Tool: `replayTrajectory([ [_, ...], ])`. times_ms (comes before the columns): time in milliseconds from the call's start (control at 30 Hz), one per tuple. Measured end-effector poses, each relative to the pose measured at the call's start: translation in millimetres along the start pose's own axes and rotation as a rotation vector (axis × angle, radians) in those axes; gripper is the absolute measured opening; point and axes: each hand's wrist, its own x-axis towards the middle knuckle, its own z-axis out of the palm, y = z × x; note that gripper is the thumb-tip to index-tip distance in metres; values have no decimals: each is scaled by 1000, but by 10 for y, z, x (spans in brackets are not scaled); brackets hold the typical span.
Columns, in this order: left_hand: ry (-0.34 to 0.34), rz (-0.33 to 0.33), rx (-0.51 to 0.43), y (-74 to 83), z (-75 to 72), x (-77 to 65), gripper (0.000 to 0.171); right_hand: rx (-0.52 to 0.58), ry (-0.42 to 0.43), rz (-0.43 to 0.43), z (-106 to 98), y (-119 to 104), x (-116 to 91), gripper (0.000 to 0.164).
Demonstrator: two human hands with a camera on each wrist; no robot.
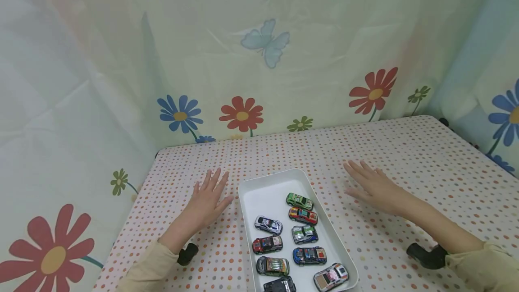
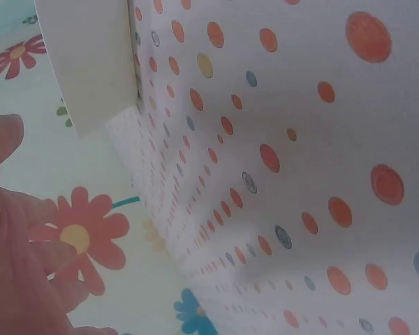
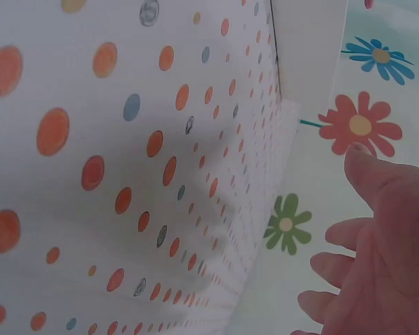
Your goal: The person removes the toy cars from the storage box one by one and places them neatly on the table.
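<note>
A white tray (image 1: 259, 197) lies between my two hands, with several toy cars in it. On its right side are a green car (image 1: 299, 201), a red and yellow car (image 1: 302, 216), a silver and green car (image 1: 305, 234), a blue car (image 1: 309, 256) and a pale car (image 1: 331, 277). Its left side holds a white and black car (image 1: 268, 225), a red and black car (image 1: 267, 244) and others. My left hand (image 1: 206, 204) is spread with straight fingers left of the tray, holding nothing. To the right, my right hand (image 1: 375, 188) is likewise extended and bare.
A dotted cloth covers the table (image 1: 405, 157). Behind it hangs a curtain (image 1: 324, 57) printed with flowers and a butterfly. Black wrist devices show at the left (image 1: 188, 254) and right cuffs.
</note>
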Motion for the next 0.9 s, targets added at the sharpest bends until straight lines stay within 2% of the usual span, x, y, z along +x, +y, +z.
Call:
replayTrajectory([
  [200,3,6,-58,19,45,20,64,-19,-2,-10,12,-10,-2,70],
  [500,-1,22,-79,48,126,88,65,2,-8,-19,22,-95,55,72],
  [600,-23,37,-143,65,142,100,65,20,-3,-31,28,-144,81,71],
  [733,-67,63,-273,86,160,99,64,81,-4,-46,40,-245,106,68],
  [900,-124,62,-401,115,187,100,61,140,-1,-58,76,-388,118,63],
])
